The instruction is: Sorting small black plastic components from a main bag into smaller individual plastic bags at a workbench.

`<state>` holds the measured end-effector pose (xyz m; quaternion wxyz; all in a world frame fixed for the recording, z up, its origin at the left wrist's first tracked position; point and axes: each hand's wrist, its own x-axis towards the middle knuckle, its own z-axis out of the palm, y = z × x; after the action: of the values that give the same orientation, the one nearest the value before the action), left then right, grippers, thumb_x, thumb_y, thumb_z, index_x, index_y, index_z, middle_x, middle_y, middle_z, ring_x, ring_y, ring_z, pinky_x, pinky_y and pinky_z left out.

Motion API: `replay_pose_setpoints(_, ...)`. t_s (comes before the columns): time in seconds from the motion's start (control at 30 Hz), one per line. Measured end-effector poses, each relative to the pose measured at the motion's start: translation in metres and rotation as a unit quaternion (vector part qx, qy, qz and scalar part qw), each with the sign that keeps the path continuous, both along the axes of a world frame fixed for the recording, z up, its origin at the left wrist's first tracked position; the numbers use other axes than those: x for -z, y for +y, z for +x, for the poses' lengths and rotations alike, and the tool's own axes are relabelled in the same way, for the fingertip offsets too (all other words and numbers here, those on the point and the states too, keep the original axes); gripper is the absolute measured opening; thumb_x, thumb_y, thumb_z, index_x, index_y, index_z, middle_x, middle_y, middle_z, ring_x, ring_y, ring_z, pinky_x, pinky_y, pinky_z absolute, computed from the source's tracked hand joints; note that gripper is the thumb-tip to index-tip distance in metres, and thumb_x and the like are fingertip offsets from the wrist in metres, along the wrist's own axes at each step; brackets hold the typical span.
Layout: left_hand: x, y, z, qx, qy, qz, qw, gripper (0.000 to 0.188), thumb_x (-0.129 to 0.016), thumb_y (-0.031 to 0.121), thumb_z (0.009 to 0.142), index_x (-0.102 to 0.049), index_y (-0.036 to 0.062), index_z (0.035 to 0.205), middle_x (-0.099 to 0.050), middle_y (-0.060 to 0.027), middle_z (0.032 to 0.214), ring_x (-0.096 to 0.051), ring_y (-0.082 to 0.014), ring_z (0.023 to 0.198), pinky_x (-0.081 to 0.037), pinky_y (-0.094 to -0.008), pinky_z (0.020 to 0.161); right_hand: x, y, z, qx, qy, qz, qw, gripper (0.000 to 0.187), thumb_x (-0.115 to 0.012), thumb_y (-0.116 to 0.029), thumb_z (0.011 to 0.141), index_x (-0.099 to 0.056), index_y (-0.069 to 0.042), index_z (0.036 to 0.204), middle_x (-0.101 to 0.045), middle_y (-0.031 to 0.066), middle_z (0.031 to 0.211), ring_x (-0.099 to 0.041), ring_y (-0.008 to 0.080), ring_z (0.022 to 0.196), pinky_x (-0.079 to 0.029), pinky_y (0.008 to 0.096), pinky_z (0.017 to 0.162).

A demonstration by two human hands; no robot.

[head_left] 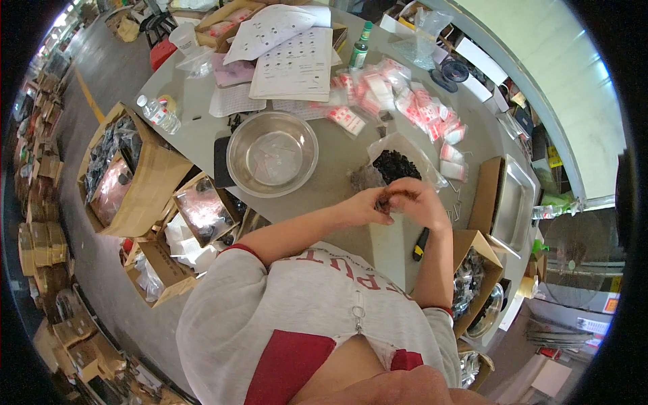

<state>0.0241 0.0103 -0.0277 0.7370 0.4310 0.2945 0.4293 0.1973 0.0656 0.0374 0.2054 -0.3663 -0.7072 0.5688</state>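
Note:
My left hand (364,208) and my right hand (420,204) meet at the near side of the grey table. Their fingers are bent together around something small and dark that the fingers mostly hide. Right behind them lies an open clear plastic bag (420,156) with a heap of small black parts (395,167) in it. To the left of the hands stands a round steel bowl (238,152) with a clear plastic piece inside. A black and yellow utility knife (420,247) rests beside my right forearm.
Packs of red and white plastic bags (422,108) spread across the table's far right. Printed sheets (290,67), a green bottle (360,48) and a water bottle (159,115) stand or lie farther back. Cartons (138,196) crowd the left; a steel tray (514,209) is at the right.

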Motion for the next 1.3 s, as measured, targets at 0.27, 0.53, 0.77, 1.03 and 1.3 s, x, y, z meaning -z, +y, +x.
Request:
replay_pose_setpoints(0.27, -0.004, -0.005, -0.006, 0.036, 0.095, 0.167, 0.981, 0.024, -0.071, 0.008, 0.078, -0.053, 0.0053, 0.094, -0.054, -0.0009, 0.089, -0.051, -0.0112, 0.085, -0.043, -0.0273, 0.078, 0.058, 0.042, 0.003, 0.085, -0.302, 0.338, 0.887, 0.039, -0.067, -0.005, 0.07, -0.063, -0.007, 0.109, -0.062, 0.0155, 0.109, -0.06, 0.0344, 0.097, -0.048, 0.0402, 0.085)
replay_pose_setpoints(0.53, -0.006, -0.011, -0.025, -0.012, 0.098, 0.173, 0.98, 0.026, -0.07, 0.009, 0.078, -0.05, 0.0052, 0.094, -0.053, -0.0007, 0.089, -0.05, -0.0107, 0.086, -0.043, -0.0267, 0.075, 0.062, 0.052, 0.014, 0.113, -0.254, 0.319, 0.906, 0.018, -0.068, -0.002, 0.067, -0.065, -0.001, 0.085, -0.066, 0.0142, 0.081, -0.063, 0.032, 0.076, -0.05, 0.0379, 0.07)
replay_pose_setpoints(0.77, -0.003, -0.008, -0.026, 0.019, 0.125, 0.075, 0.989, 0.029, -0.07, 0.008, 0.078, -0.05, 0.004, 0.099, -0.054, -0.0016, 0.089, -0.051, -0.0107, 0.085, -0.043, -0.0265, 0.077, 0.036, 0.037, 0.019, 0.187, -0.192, 0.181, 0.946, 0.014, -0.067, 0.001, 0.071, -0.064, 0.0, 0.085, -0.066, 0.0107, 0.078, -0.063, 0.0175, 0.074, -0.05, 0.03, 0.068)
replay_pose_setpoints(1.03, -0.003, 0.003, 0.001, 0.026, 0.085, 0.02, 0.996, 0.037, -0.073, 0.008, 0.076, -0.052, 0.0022, 0.106, -0.056, -0.0027, 0.091, -0.052, -0.0102, 0.085, -0.044, -0.0263, 0.076, 0.003, -0.012, 0.004, 0.164, 0.114, -0.046, 0.979, 0.019, -0.066, 0.008, 0.073, -0.065, -0.001, 0.09, -0.062, 0.0026, 0.09, -0.059, 0.0112, 0.078, -0.048, 0.0239, 0.066)
replay_pose_setpoints(1.3, 0.001, 0.003, 0.001, 0.046, 0.106, 0.046, 0.992, 0.036, -0.074, 0.007, 0.075, -0.053, 0.0029, 0.105, -0.057, -0.0027, 0.094, -0.053, -0.01, 0.09, -0.045, -0.0275, 0.078, -0.029, -0.023, -0.001, -0.058, -0.144, 0.171, 0.973, 0.02, -0.068, -0.003, 0.075, -0.067, 0.001, 0.095, -0.063, 0.009, 0.089, -0.062, 0.0179, 0.078, -0.049, 0.0289, 0.068)
